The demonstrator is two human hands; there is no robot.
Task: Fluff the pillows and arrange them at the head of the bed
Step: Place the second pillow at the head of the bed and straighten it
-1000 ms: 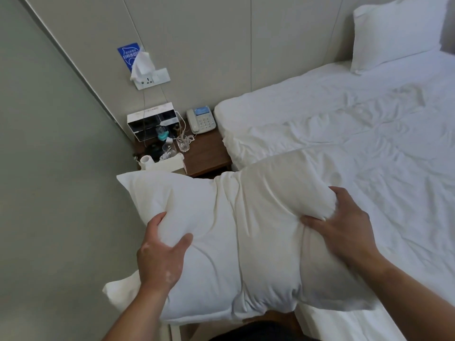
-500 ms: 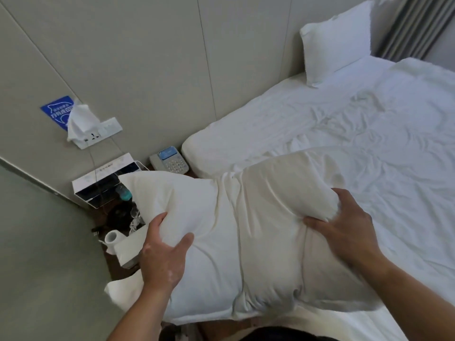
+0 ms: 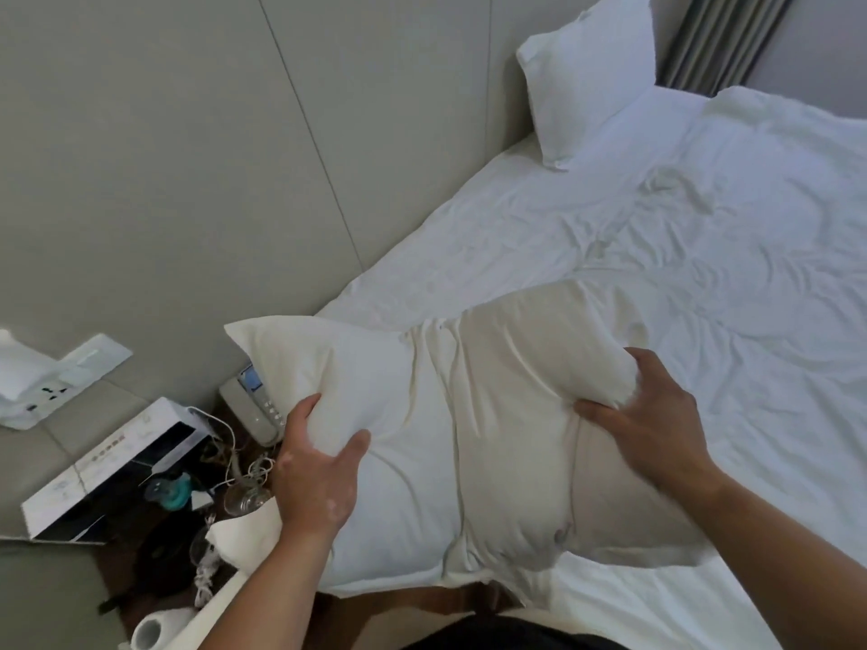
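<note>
I hold a white pillow (image 3: 445,443) in the air over the near corner of the bed (image 3: 703,283), between the bed and the nightstand. My left hand (image 3: 314,466) grips its left part, thumb pressed into the front. My right hand (image 3: 652,424) pinches its right edge, squeezing the filling inward. The pillow is creased down its middle. A second white pillow (image 3: 591,82) stands upright against the wall panel at the far end of the head of the bed.
A cluttered wooden nightstand (image 3: 155,546) sits at lower left with a telephone (image 3: 258,405), a white box (image 3: 112,466), cables, a glass and a paper roll (image 3: 150,631). A wall socket (image 3: 70,377) is above it. Grey curtains (image 3: 722,35) hang at top right.
The pillow has moved right, toward the bed, and my view has swung the same way. Both hands keep their grip; the nightstand has slid to the lower left.
</note>
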